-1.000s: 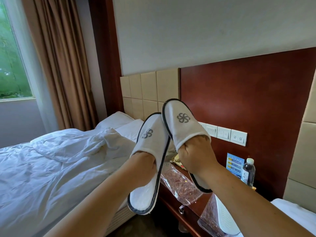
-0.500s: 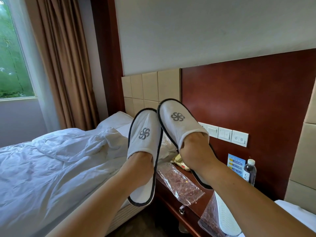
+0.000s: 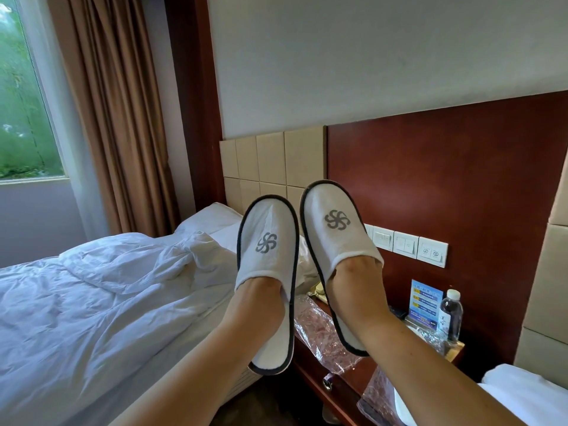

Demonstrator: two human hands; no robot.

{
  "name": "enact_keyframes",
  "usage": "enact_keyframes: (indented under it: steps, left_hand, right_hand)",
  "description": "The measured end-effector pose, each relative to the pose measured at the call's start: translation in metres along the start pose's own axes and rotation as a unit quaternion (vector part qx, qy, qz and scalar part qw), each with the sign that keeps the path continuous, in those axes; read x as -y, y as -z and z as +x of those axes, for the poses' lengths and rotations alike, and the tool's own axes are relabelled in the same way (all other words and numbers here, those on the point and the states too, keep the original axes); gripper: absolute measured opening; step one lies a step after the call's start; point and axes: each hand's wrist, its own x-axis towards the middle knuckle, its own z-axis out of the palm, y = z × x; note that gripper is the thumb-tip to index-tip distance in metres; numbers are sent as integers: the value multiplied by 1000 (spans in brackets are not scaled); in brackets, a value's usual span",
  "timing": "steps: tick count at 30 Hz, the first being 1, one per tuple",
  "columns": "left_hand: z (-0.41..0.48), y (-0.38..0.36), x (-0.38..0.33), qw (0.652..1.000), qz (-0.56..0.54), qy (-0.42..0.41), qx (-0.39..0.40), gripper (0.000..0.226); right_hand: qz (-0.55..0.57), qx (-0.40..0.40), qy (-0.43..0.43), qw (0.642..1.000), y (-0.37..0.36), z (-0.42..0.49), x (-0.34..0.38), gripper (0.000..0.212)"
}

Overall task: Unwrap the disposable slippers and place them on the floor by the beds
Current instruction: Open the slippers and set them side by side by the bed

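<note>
Two white disposable slippers with dark trim and a grey pinwheel logo are held up in the air, toes pointing up. My left hand (image 3: 258, 302) is slid into the left slipper (image 3: 267, 241), and my right hand (image 3: 353, 290) is inside the right slipper (image 3: 335, 229). The fingers of both hands are hidden inside the toe covers. The slippers hang side by side with a narrow gap, above the nightstand (image 3: 310, 364) between the beds. A crumpled empty plastic wrapper (image 3: 319, 330) lies on the nightstand. Another wrapped white slipper (image 3: 402, 407) shows at the bottom right.
The left bed (image 3: 92, 302) has a rumpled white duvet; a corner of the right bed (image 3: 528, 392) shows. On the nightstand are a phone (image 3: 318, 289), a blue card (image 3: 425, 305) and a water bottle (image 3: 450, 315). Dark floor (image 3: 267, 404) lies between the beds.
The left slipper has straightened from a tilt to upright and risen a little, leaving a gap to the right slipper. The right slipper has stayed about where it was.
</note>
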Motion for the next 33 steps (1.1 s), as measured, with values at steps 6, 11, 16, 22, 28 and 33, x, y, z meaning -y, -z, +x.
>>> enact_keyframes:
  steps: [6, 11, 16, 22, 28, 33]
  left_hand:
    - [-6, -2, -6, 999, -44, 1, -25, 37]
    - [-8, -7, -11, 996, -71, 7, -49, 42]
    - [-6, -11, -11, 985, -132, 18, -112, 32]
    - [-5, -5, -15, 987, -125, 23, -95, 40]
    - [1, -11, -12, 991, -91, 1, -93, 39]
    - [9, -17, -11, 999, -22, 9, -36, 39]
  right_hand:
    - [16, -21, -17, 999, -1, -9, 9, 33]
    - [-24, 27, -23, 999, 0, -9, 16, 24]
    - [-47, -19, -32, 998, 4, -15, 25, 22]
    - [-41, -40, -39, 998, -4, -20, 26, 25]
    - [-56, -62, -48, 995, -10, -27, 26, 31]
    - [-11, -35, -34, 999, -18, -34, 26, 27]
